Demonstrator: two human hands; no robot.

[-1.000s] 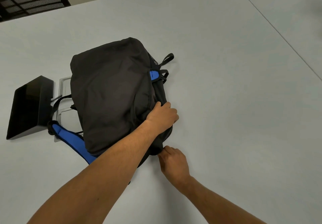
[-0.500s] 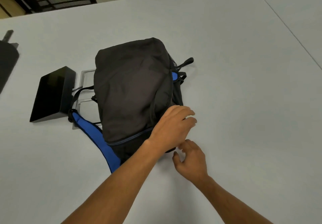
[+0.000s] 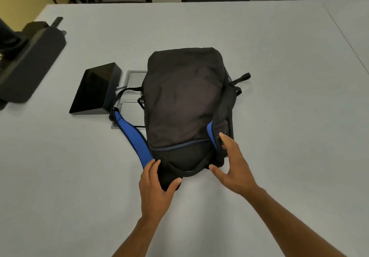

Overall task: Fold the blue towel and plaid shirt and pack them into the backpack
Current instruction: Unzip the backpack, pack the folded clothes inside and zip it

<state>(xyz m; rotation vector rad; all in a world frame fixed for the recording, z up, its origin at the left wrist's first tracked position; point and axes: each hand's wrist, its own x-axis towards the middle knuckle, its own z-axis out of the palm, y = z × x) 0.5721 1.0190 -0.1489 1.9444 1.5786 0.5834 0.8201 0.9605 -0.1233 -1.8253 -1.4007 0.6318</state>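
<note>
A black backpack [image 3: 183, 101] with blue shoulder straps lies flat on the grey table, its zip closed across the near end. My left hand [image 3: 155, 184] grips the near left corner of the backpack between thumb and fingers. My right hand [image 3: 231, 163] touches the near right corner with spread fingers, beside the right blue strap [image 3: 211, 135]. The left blue strap [image 3: 133, 137] trails out on the table. No blue towel or plaid shirt is visible outside the bag.
A black wedge-shaped device [image 3: 95, 91] stands left of the backpack beside a metal floor-box plate [image 3: 129, 105] set in the table [image 3: 279, 117]. A dark chair arm [image 3: 30, 61] reaches over the table's far left. Chairs stand beyond the far edge.
The view has shifted so the backpack sits more central. My left hand moved from the bag's right side to its near left corner; my right hand came up to the right corner.
</note>
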